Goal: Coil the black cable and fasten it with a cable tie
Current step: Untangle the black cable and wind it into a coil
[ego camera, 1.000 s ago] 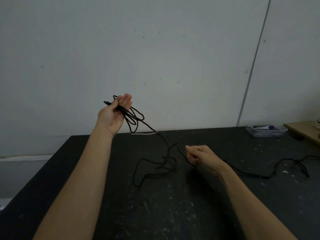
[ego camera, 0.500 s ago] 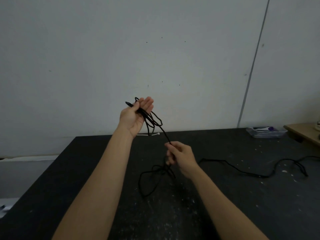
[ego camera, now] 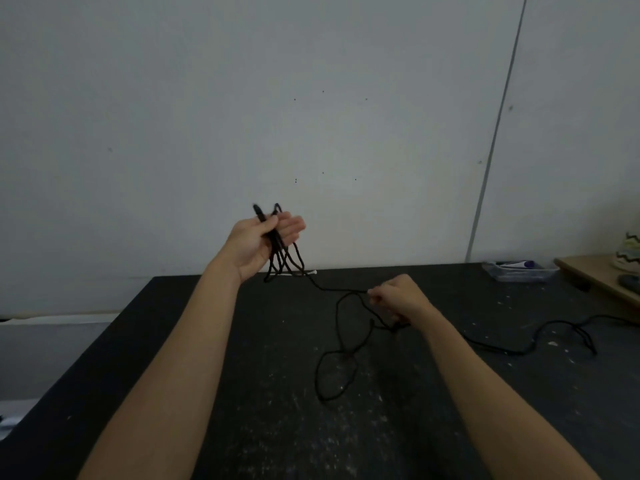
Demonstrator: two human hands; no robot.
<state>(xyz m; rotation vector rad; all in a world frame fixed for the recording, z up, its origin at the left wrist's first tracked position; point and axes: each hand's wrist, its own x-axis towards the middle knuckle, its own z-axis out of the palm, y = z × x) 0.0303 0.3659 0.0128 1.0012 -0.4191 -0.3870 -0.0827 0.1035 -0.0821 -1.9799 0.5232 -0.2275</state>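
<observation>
The right hand [ego camera: 398, 297], pinching the black cable [ego camera: 337, 348], has drawn rightward from the left hand [ego camera: 263, 240] clutching the loops, readying another wrap.

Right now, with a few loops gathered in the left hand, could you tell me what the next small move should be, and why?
Probably bring the right hand, pinching the black cable, up to the left hand to lay another loop beside those hanging there. Much cable still lies loose on the black table, trailing right, so coiling seems unfinished. The white cable tie waits by the wall.
</observation>
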